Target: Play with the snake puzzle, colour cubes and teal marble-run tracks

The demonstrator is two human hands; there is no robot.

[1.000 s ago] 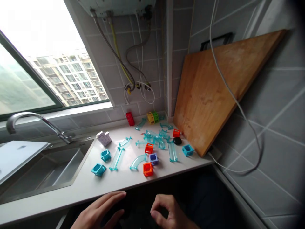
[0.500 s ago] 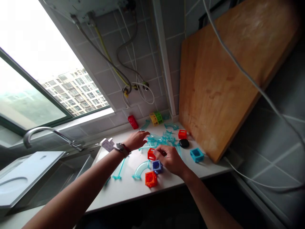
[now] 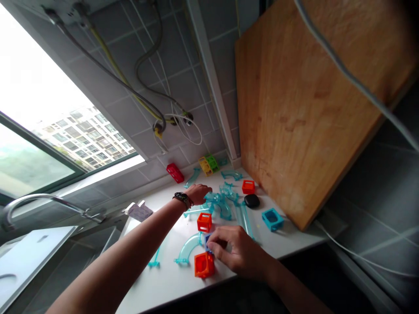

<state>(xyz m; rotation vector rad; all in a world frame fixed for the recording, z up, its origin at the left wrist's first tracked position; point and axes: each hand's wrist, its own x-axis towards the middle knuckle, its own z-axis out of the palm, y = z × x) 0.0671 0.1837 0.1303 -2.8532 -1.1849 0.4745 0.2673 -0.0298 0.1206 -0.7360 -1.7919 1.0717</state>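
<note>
My left hand (image 3: pixel 198 194) reaches over the counter to a heap of clear teal track pieces (image 3: pixel 216 201). Its fingers are stretched forward at the heap's left edge, fingertips partly hidden. Closer to me, my right hand (image 3: pixel 237 250) has thumb and index finger curled together on a purple cube block (image 3: pixel 207 240), which it mostly covers. An orange cube block (image 3: pixel 204 222) stands just behind the purple one, and a second orange cube (image 3: pixel 204 265) is in front, near the counter edge. Left of these lies a curved teal track (image 3: pixel 189 248).
By the wall sit a red block (image 3: pixel 175 173) and joined yellow and green blocks (image 3: pixel 208 165). To the right are another orange block (image 3: pixel 248 187), a black rounded object (image 3: pixel 252 201) and a blue cube (image 3: pixel 273 219). A large wooden board (image 3: pixel 288 113) leans there; a faucet (image 3: pixel 49 198) stands left.
The view has shifted. My left hand has moved to the teal heap, its fingers now less spread. My right hand has moved from the rear orange cube toward me, onto the purple cube.
</note>
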